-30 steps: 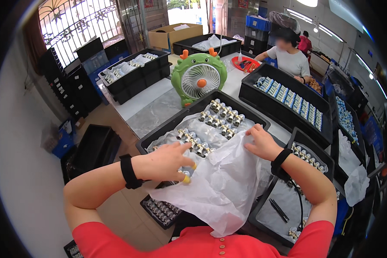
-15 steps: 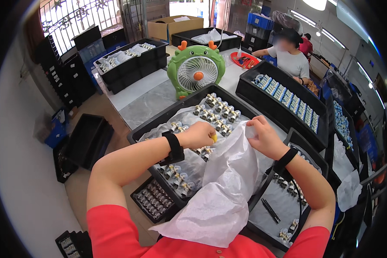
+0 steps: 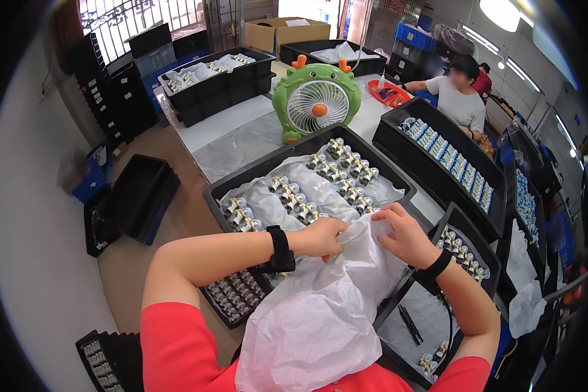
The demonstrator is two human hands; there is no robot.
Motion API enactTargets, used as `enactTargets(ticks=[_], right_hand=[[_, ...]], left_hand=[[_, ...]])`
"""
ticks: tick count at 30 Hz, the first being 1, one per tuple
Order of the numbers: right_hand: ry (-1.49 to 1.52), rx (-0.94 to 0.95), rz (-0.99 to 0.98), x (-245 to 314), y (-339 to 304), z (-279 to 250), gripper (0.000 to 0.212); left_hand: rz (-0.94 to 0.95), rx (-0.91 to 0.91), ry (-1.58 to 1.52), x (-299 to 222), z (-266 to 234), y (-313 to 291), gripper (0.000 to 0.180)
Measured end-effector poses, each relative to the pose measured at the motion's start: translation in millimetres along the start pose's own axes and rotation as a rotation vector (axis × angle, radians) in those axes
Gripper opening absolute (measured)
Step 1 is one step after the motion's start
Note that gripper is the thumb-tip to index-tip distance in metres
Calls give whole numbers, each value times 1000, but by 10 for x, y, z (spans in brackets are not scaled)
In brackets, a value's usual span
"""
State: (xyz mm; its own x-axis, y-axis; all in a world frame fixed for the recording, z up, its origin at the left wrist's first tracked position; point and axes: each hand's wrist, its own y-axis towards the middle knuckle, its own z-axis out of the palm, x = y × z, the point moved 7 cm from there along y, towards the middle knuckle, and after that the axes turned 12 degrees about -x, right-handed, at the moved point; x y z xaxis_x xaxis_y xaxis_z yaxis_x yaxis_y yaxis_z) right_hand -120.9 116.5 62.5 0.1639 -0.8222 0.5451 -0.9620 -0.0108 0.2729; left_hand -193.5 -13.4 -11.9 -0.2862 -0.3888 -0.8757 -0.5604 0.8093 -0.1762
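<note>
A thin white paper sheet [image 3: 317,320] hangs crumpled from both hands, draping over my front. My right hand [image 3: 404,235] pinches its upper edge between thumb and fingers. My left hand [image 3: 321,238] is closed on the sheet's left part, thumb underneath. Both hands are over the near half of a large black tray [image 3: 266,159]. In it, rows of small white-and-gold figurines with clear round tops [image 3: 295,201] lie on a white paper liner [image 3: 258,189]. The sheet and my forearms hide the tray's near part.
A green fan [image 3: 318,101] stands behind the tray. To its right is a black crate of blue-and-white pieces [image 3: 447,153]. Near my right arm, a black tray holds figurines and a black pen [image 3: 410,325]. A co-worker [image 3: 460,101] sits at the far right.
My left hand has come back toward me and taken hold of the sheet. The right hand, still pinching, has lowered slightly. More figurine rows show at the left as the view shifts.
</note>
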Motion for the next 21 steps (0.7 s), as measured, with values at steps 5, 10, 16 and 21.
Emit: enactTargets(ticks=[5, 10, 16, 21], right_hand=[[-15, 36, -52, -81, -216, 99, 35], [-16, 43, -40, -109, -331, 149, 39], [37, 35, 31, -89, -306, 120, 44], [2, -47, -50, -193, -340, 125, 48]], left_hand=[[42, 25, 53, -84, -48, -65, 39], [261, -43, 509, -215, -181, -126, 45], [244, -258, 632, -89, -480, -4, 42], [257, -374, 627, -20, -699, 69, 38]])
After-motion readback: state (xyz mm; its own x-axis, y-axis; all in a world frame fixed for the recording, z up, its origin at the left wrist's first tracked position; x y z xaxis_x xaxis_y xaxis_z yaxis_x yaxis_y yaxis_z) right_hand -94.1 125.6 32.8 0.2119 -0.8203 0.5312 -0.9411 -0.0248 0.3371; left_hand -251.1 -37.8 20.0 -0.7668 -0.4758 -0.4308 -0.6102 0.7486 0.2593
